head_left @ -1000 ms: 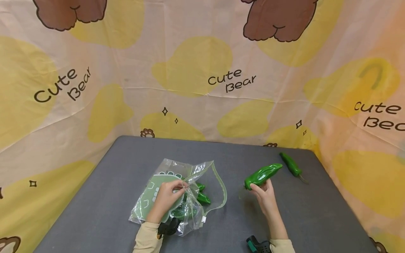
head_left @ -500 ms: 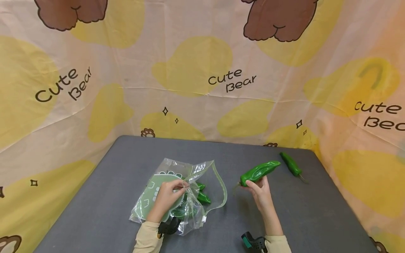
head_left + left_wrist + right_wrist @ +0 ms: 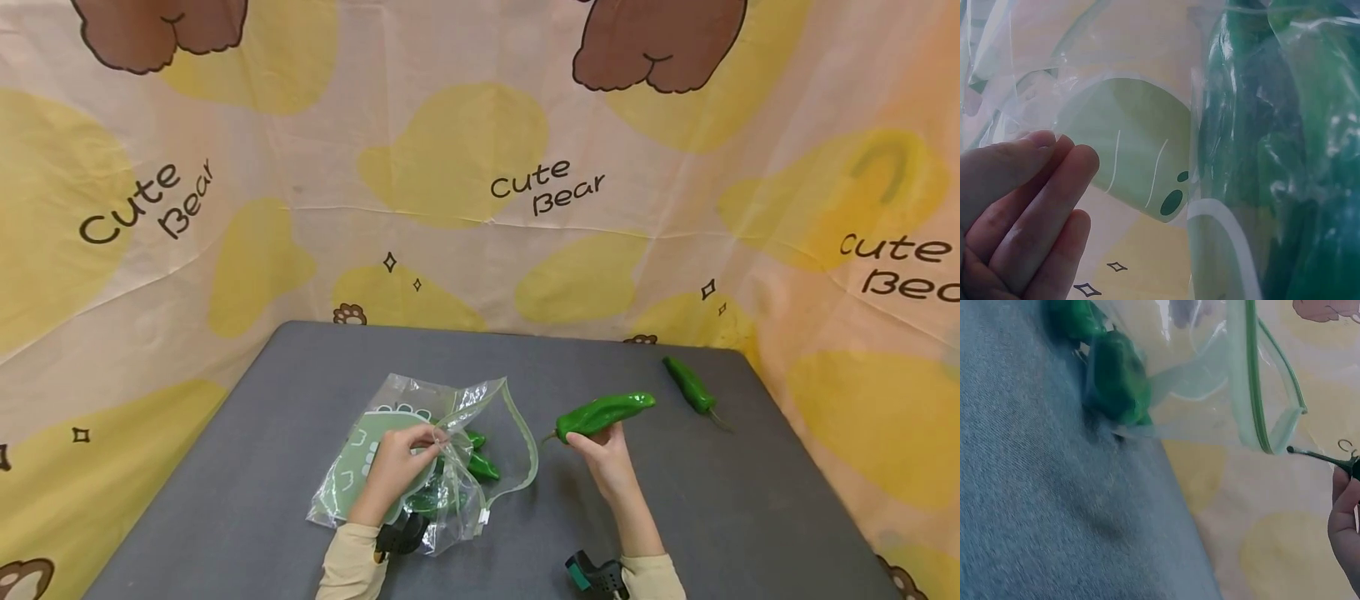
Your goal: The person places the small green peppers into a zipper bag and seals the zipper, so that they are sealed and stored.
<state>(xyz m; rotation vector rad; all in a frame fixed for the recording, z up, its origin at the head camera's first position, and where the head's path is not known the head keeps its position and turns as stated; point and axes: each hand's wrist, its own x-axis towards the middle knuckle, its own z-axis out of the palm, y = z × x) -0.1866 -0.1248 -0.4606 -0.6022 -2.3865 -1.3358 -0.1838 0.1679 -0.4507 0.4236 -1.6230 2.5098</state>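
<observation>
A clear zip bag [image 3: 352, 475] with a green cartoon print lies on the table, its mouth gaping to the right. Several green peppers [image 3: 482, 468] are inside it. My left hand [image 3: 401, 467] pinches the bag's upper edge between thumb and fingers; in the left wrist view the left hand [image 3: 1029, 212] has the film at its fingertips. To the right of the mouth, my right hand [image 3: 611, 467] holds a long green pepper [image 3: 603, 412] above the table, stem toward the bag. At the right wrist view's edge, the pepper's stem [image 3: 1316, 454] comes close to the zip rim.
Another green pepper [image 3: 690, 386] lies at the table's back right. The grey table [image 3: 322, 358] is bounded by a printed cloth [image 3: 450, 275] behind and at the sides. A white zip slider [image 3: 483, 517] sits at the bag mouth's lower corner.
My right hand has moved left toward the bag mouth with the pepper, which now lies more level. The left hand and the bag have stayed nearly still.
</observation>
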